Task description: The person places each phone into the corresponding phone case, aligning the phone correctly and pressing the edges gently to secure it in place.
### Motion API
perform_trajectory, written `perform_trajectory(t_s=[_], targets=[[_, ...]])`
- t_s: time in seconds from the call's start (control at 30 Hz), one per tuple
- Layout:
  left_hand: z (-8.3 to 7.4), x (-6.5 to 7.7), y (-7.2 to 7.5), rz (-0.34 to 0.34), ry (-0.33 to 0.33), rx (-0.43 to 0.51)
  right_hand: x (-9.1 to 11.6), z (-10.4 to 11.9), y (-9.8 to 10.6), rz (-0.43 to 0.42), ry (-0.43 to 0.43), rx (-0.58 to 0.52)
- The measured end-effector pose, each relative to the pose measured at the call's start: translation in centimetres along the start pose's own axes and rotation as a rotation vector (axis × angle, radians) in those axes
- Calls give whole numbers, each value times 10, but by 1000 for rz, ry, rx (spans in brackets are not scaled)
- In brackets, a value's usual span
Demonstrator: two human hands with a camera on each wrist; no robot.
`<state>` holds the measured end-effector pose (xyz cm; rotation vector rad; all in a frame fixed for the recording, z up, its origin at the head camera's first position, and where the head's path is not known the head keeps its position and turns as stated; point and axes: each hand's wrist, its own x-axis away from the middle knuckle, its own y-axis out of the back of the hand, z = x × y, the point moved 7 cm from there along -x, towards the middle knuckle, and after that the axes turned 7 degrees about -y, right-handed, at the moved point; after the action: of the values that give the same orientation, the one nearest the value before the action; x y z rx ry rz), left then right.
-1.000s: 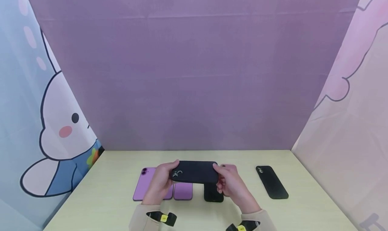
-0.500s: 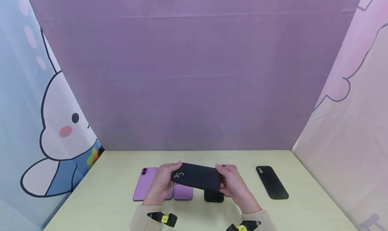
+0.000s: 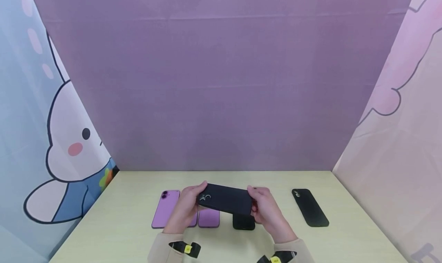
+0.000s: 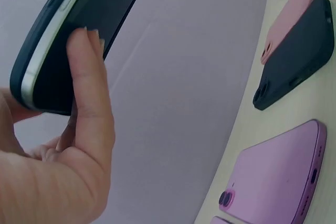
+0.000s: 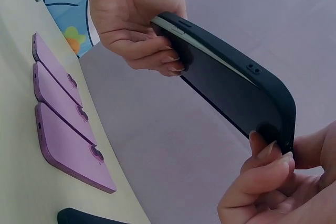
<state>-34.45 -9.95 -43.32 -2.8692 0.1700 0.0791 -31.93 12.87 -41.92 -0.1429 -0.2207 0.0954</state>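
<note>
Both hands hold a phone with a black case (image 3: 224, 199) up over the table, its camera end to the left. The left hand (image 3: 186, 205) grips that end, thumb on the case's back and fingers on the dark screen (image 5: 215, 85). At the other end, the right hand (image 3: 268, 211) pinches the corner between thumb and curled fingers. In the right wrist view, the phone's pale metal edge (image 5: 202, 45) shows along the case's side wall (image 5: 236, 56). The case stands away from the phone at the right hand's end, while the phone's edge protrudes near the left hand.
Three purple phones lie side by side at left, one a purple phone (image 5: 73, 148) nearest the middle. Beneath the hands are a black phone (image 4: 299, 51) and a pink phone (image 4: 289, 17). Another black phone (image 3: 310, 208) lies far right. A purple cloth (image 3: 221, 82) hangs behind.
The phone and case have tilted from nearly level, their right end dipping toward the table, then rising slightly. Both hands keep their hold.
</note>
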Motion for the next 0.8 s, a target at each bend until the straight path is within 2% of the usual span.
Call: perform_trajectory(t_s=[0.2, 0.37, 0.57, 0.67, 0.8], targets=[[-2, 1, -3, 64, 4, -13, 2, 1, 4, -56, -13, -30], [-3, 4, -4, 116, 19, -10, 0, 2, 7, -93, 24, -103], [-4, 5, -4, 151, 24, -10, -1, 4, 9, -95, 48, -139], [-5, 4, -4, 136, 14, -8, 0, 5, 9, -94, 53, -135], [-5, 1, 0, 57, -17, -18, -2, 3, 5, -67, 42, -134]])
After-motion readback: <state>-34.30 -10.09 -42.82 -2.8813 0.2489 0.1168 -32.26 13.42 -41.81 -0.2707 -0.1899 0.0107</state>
